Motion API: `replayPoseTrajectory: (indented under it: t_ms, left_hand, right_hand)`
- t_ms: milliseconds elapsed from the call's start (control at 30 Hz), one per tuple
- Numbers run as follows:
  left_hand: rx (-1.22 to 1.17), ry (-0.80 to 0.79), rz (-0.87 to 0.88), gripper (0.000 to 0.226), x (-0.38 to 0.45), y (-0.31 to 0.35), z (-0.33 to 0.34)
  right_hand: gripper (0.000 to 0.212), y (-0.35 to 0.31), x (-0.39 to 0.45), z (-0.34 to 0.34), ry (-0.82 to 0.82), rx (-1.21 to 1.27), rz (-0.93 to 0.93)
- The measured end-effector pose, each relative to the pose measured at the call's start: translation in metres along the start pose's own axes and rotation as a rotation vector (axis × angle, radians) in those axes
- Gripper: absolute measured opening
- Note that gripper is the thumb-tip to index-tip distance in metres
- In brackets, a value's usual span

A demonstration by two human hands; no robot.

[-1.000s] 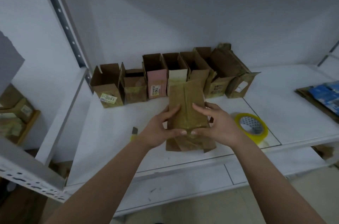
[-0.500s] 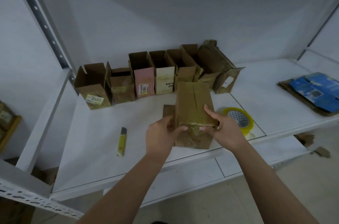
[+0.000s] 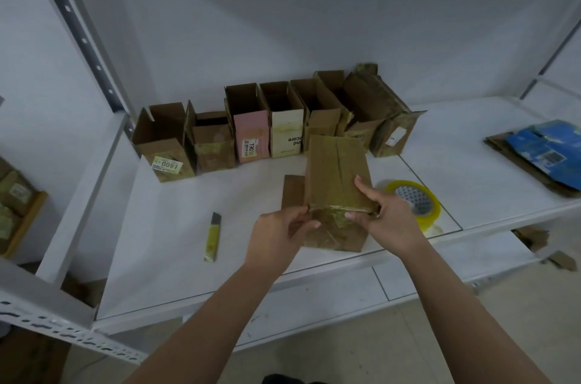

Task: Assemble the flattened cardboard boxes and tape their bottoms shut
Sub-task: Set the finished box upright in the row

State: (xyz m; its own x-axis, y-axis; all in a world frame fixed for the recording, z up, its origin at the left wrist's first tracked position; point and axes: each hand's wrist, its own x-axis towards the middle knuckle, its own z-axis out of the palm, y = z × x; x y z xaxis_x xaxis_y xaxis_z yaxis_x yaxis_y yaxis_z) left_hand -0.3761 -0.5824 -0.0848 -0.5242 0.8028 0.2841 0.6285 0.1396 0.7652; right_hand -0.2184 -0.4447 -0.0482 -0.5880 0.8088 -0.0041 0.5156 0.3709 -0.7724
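Box (image 3: 338, 176) unmoved (both hands (image 3: 276, 234) (image 3: 388, 215) still gripping it).

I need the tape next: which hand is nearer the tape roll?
Right. The right hand holds the box just beside the tape roll; the left hand is across the box.

tape roll (image 3: 416, 201): near-left part was hidden behind the right hand (image 3: 388, 220)
blue flat pack (image 3: 548, 154): got cut off at the frame's right edge
box labels: mostly too small to read
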Motion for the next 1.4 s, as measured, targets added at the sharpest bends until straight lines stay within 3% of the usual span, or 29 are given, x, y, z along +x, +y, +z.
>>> replayPoseTrajectory:
  t_ms: [267, 533, 667, 833, 933, 1067, 1167, 1233, 1300, 1400]
  left_hand:
    - [-0.142, -0.03, -0.087, 0.01, 0.018, -0.004, -0.012]
    - [0.166, 0.052, -0.038, 0.028, 0.021, 0.006, 0.006]
    - [0.241, -0.058, -0.014, 0.035, 0.026, 0.004, 0.0]
    - [0.323, -0.074, -0.046, 0.038, 0.028, 0.006, -0.001]
    - [0.284, -0.036, 0.028, 0.063, 0.029, 0.019, -0.003]
    - [0.43, -0.287, 0.226, 0.075, 0.048, 0.047, 0.005]
    - [0.532, -0.485, 0.165, 0.075, 0.059, 0.049, 0.007]
    - [0.57, -0.507, 0.155, 0.075, 0.062, 0.048, 0.006]
    - [0.592, -0.51, 0.158, 0.075, 0.063, 0.049, 0.006]
    - [0.601, -0.502, 0.152, 0.074, 0.062, 0.05, 0.008]
  right_hand:
    - [0.075, 0.003, 0.001, 0.0, -0.017, 0.026, -0.015]
    - [0.073, 0.008, 0.003, 0.0, 0.0, -0.017, -0.057]
    - [0.073, 0.01, 0.003, -0.001, -0.006, -0.004, -0.07]
    - [0.073, 0.011, 0.004, -0.002, -0.024, -0.01, -0.075]
    - [0.074, 0.014, 0.003, -0.002, -0.029, 0.011, -0.081]
    - [0.074, 0.017, 0.0, 0.001, 0.008, -0.048, -0.119]
    - [0.077, 0.023, -0.003, -0.003, -0.018, 0.023, -0.045]
    - [0.072, 0.025, -0.007, -0.005, 0.083, -0.1, 0.062]
    - [0.052, 0.019, -0.015, -0.006, 0.161, -0.424, 0.126]
    - [0.046, 0.016, -0.02, 0.0, 0.221, -0.659, -0.001]
